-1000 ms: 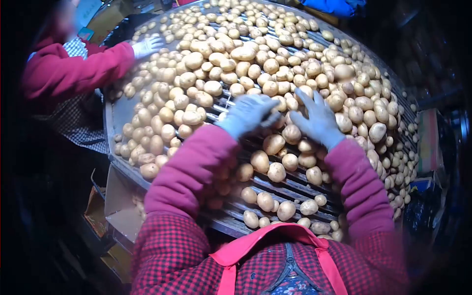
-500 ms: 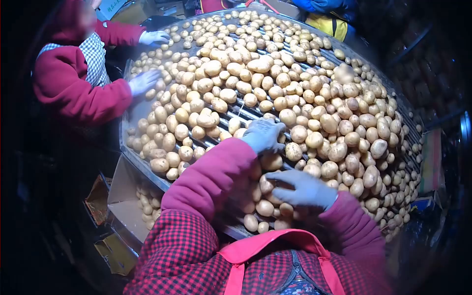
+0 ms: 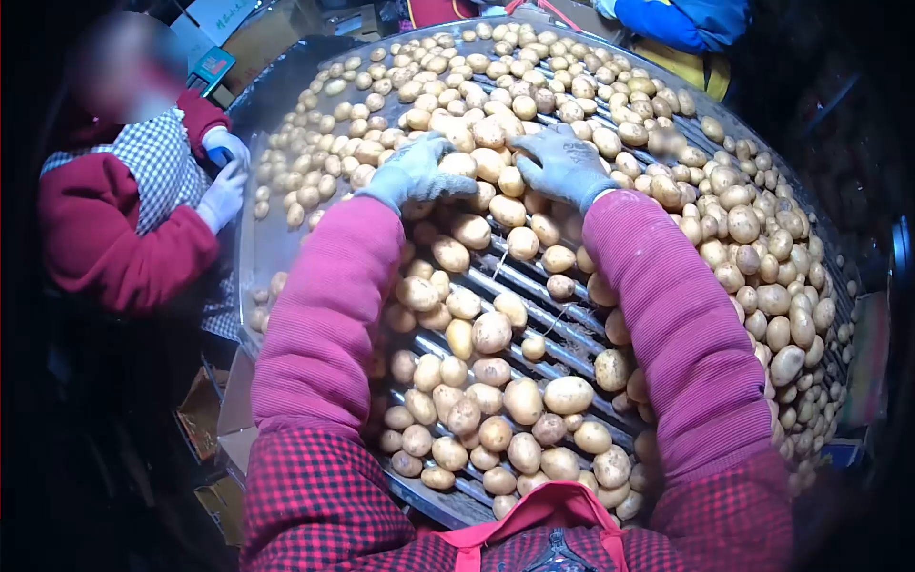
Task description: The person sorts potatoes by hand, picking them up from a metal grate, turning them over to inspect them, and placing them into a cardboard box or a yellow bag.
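Observation:
Many potatoes point(image 3: 492, 333) lie over a metal roller table point(image 3: 519, 289). Stretched out toward the middle of the pile is my gloved left hand point(image 3: 412, 173), its fingers curved and the thumb apart, touching potatoes on their left side. Opposite it, my gloved right hand point(image 3: 564, 166) rests on potatoes with its fingers spread. A few potatoes lie between the two hands, and neither hand is closed round one. Bare rollers show between my forearms.
At the left a co-worker in a checked apron point(image 3: 157, 157) stands at the table edge, both gloved hands point(image 3: 225, 181) close together. Another person's blue sleeve point(image 3: 681, 21) is at the far side. Cardboard boxes point(image 3: 205, 410) stand below on the left.
Both my hands have moved forward, farther up the pile, and more rollers show nearer me. The co-worker's hands have left the potatoes and come together.

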